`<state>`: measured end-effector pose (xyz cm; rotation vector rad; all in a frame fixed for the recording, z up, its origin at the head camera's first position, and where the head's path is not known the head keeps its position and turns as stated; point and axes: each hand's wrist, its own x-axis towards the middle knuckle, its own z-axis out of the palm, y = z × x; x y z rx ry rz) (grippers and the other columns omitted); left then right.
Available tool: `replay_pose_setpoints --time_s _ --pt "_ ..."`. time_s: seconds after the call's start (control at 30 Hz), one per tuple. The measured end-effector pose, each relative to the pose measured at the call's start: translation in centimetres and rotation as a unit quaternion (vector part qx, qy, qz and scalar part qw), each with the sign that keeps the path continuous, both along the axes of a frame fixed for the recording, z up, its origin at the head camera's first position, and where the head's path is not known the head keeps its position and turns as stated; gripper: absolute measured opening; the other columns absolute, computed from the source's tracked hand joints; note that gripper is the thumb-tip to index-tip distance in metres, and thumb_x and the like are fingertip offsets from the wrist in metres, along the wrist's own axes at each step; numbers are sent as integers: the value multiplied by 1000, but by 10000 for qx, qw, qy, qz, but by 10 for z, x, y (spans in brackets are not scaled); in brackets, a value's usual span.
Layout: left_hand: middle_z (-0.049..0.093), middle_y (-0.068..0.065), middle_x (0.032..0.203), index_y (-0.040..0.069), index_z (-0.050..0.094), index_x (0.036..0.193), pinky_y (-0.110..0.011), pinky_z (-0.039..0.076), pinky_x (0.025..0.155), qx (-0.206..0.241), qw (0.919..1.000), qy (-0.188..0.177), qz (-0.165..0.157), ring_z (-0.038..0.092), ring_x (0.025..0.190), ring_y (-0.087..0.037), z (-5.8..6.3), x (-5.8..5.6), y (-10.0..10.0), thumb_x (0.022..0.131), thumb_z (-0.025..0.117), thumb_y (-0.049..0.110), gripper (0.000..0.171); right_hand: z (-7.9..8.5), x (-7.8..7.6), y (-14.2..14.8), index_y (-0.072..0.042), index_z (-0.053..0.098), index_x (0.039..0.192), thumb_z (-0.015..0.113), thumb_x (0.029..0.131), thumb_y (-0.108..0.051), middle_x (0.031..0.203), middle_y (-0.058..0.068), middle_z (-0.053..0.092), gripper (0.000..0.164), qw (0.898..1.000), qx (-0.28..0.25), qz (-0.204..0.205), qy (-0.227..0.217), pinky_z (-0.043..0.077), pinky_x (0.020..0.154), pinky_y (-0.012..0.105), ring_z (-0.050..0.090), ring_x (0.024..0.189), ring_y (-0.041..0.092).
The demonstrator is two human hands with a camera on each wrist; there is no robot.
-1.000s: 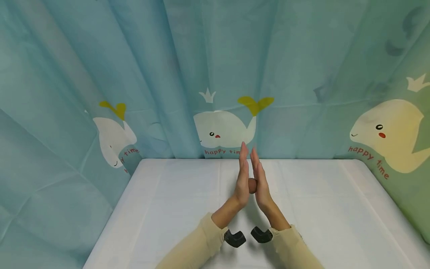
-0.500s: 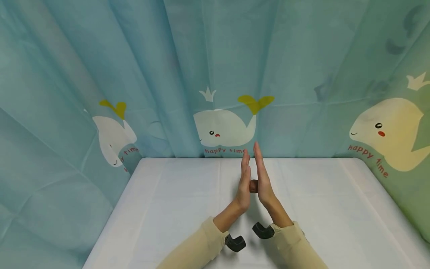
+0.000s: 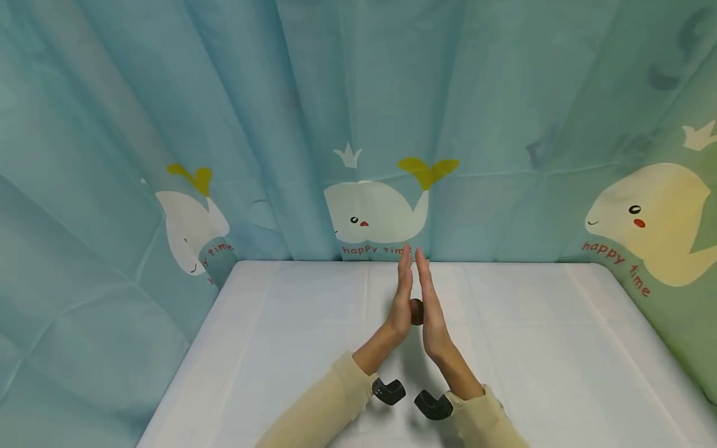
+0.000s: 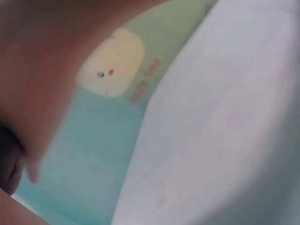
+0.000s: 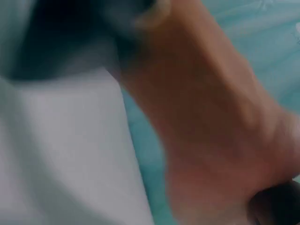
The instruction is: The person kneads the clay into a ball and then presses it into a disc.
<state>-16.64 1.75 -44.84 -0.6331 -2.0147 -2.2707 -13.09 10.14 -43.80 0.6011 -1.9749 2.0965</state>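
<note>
A small dark brown ball (image 3: 417,312), which looks like modelling clay, sits between two facing palms above the table. My left hand (image 3: 401,308) presses it from the left, fingers straight and pointing away from me. From the other side the right hand (image 3: 433,317) lies against it, its fingers straight too. The fingertips of both hands lean close together at the top. Part of the ball (image 4: 9,161) shows at the left edge of the left wrist view, with a crease in its surface. In the right wrist view the ball (image 5: 276,206) is dark and partly hidden by a palm.
Beneath the hands spreads a white-covered table (image 3: 291,323). A blue-green curtain (image 3: 381,93) printed with whales hangs behind it and along both sides. Black curved wrist mounts (image 3: 389,392) stick out from the cuffs, close to each other.
The palms have slid back and forth against each other with the ball between them. Since half a second ago, the right hand has drawn back toward me and the ball has shifted slightly left.
</note>
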Motion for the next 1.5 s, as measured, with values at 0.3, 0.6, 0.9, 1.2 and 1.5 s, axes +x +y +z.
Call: replay_pose_setpoints --time_s 0.3,0.6,0.9,1.2,1.5 --pt "0 4 172 22 -4 167 -54 3 123 242 9989 171 -374 2 157 -15 4 24 7 110 14 39 62 -7 -29 20 -27 8 167 11 113 -38 172 -7 5 55 9994 -74 -110 -331 -1 123 54 1 157 14" --pt "2 -1 173 19 3 167 -52 4 124 234 9978 569 243 4 158 -18 16 1 1 111 19 33 60 -26 -8 3 -23 4 167 8 113 -41 173 1 0 57 9973 -554 336 -341 7 122 30 -3 158 23" --pt "3 -8 172 15 5 167 -57 8 123 608 9975 -223 284 4 158 -27 -12 -4 4 111 19 36 62 6 -3 -4 -20 13 167 17 112 -36 172 -3 10 57 9990 378 -169 188 -8 121 56 -4 157 17" --pt "-1 4 172 23 -3 167 -53 4 124 352 9987 202 -293 2 158 -18 2 19 7 110 14 37 61 -5 -28 19 -21 11 167 14 114 -38 172 -2 8 56 9993 319 -202 -49 3 122 54 4 157 19" --pt "0 -4 173 20 2 167 -57 4 123 354 9978 498 270 5 158 -24 15 -5 -3 111 17 35 60 -14 -2 -4 -22 10 167 15 113 -34 172 -3 8 56 10000 3 29 -94 5 121 56 7 157 19"
